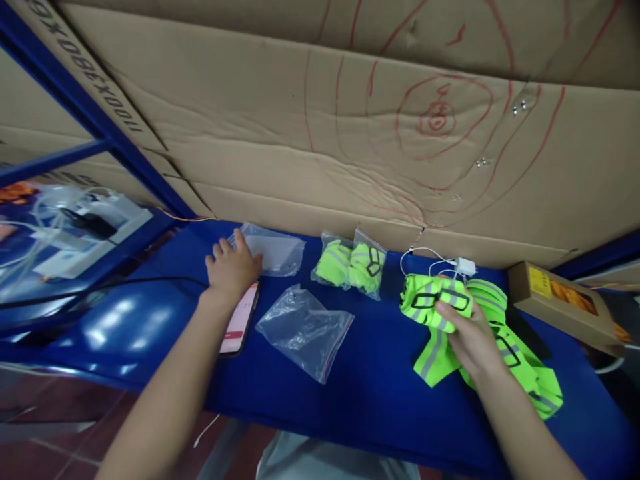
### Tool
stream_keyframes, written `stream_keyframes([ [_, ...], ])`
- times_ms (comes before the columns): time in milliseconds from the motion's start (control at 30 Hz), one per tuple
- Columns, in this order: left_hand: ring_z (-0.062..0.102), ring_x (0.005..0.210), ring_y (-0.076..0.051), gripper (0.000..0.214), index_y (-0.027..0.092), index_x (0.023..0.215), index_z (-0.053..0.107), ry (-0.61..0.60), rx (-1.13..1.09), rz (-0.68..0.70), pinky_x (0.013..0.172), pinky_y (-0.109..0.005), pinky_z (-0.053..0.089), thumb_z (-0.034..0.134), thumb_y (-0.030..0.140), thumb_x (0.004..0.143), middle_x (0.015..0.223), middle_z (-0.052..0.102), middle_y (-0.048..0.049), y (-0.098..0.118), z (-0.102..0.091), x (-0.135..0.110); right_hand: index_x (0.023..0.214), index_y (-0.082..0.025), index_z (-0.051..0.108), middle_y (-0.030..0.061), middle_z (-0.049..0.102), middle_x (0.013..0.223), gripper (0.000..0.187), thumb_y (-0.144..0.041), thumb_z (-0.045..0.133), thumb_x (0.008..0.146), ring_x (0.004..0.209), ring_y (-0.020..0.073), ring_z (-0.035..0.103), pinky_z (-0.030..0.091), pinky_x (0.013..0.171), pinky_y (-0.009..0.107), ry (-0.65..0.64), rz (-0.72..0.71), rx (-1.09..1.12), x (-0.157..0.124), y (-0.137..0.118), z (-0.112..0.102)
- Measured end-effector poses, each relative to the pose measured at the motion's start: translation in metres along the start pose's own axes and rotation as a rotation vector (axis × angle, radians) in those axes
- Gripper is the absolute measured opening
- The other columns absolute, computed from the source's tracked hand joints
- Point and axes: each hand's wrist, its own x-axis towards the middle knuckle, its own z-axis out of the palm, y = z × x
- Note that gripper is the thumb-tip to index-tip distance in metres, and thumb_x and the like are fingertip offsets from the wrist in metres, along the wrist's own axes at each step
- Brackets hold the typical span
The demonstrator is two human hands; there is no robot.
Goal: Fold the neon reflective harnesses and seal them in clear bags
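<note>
My left hand (231, 269) rests on a stack of clear zip bags (275, 252) at the back left of the blue table (370, 387), fingers spread flat on the plastic. My right hand (473, 340) grips a folded neon-green reflective strap (434, 300) lifted off a pile of the same straps (520, 363). One empty clear zip bag (305, 330) lies between the hands. Two bagged green straps (353, 265) sit against the cardboard wall.
A phone (241, 320) with a lit screen lies under my left wrist. A white charger and cable (463, 267) sit behind the strap pile. A cardboard box (563, 300) stands at far right. A cardboard sheet (350, 133) lines the back.
</note>
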Motion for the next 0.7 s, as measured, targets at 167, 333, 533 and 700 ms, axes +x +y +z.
stream_keyframes([
  [167, 0.069, 0.116, -0.048, 0.062, 0.008, 0.147, 0.049, -0.174, 0.064, -0.091, 0.094, -0.06, 0.05, 0.059, 0.036, 0.092, 0.121, 0.071, -0.0318, -0.004, -0.004, 0.008, 0.13, -0.03, 0.07, 0.0029, 0.08, 0.115, 0.073, -0.036, 0.099, 0.063, 0.105, 0.0243, 0.075, 0.06, 0.09, 0.032, -0.036, 0.088, -0.026, -0.005, 0.011, 0.012],
  [333, 0.066, 0.121, -0.04, 0.048, 0.019, 0.144, 0.053, 0.064, 0.046, 0.047, 0.1, -0.055, 0.047, 0.043, 0.021, 0.097, 0.128, 0.07, -0.0222, 0.003, -0.014, -0.004, 0.131, -0.029, 0.069, 0.0028, 0.08, 0.115, 0.074, -0.034, 0.099, 0.063, 0.1, 0.0237, 0.076, 0.061, 0.089, 0.032, -0.037, 0.083, 0.006, -0.008, 0.01, 0.012],
  [533, 0.065, 0.115, -0.05, 0.052, 0.008, 0.133, 0.059, -0.024, 0.03, 0.038, 0.09, -0.064, 0.048, 0.06, 0.039, 0.091, 0.121, 0.068, -0.0337, 0.002, -0.001, 0.002, 0.129, -0.027, 0.07, 0.0036, 0.08, 0.115, 0.075, -0.034, 0.099, 0.06, 0.103, 0.0267, 0.076, 0.062, 0.09, 0.037, -0.017, 0.106, -0.002, -0.011, 0.01, 0.017],
  [700, 0.068, 0.111, -0.047, 0.047, 0.012, 0.135, 0.062, -0.034, 0.007, 0.088, 0.092, -0.061, 0.047, 0.056, 0.02, 0.088, 0.121, 0.07, -0.0289, 0.002, 0.013, 0.005, 0.13, -0.027, 0.07, 0.0046, 0.08, 0.114, 0.077, -0.035, 0.099, 0.059, 0.107, 0.0297, 0.075, 0.061, 0.095, 0.043, -0.008, 0.103, 0.005, -0.011, 0.01, 0.019],
])
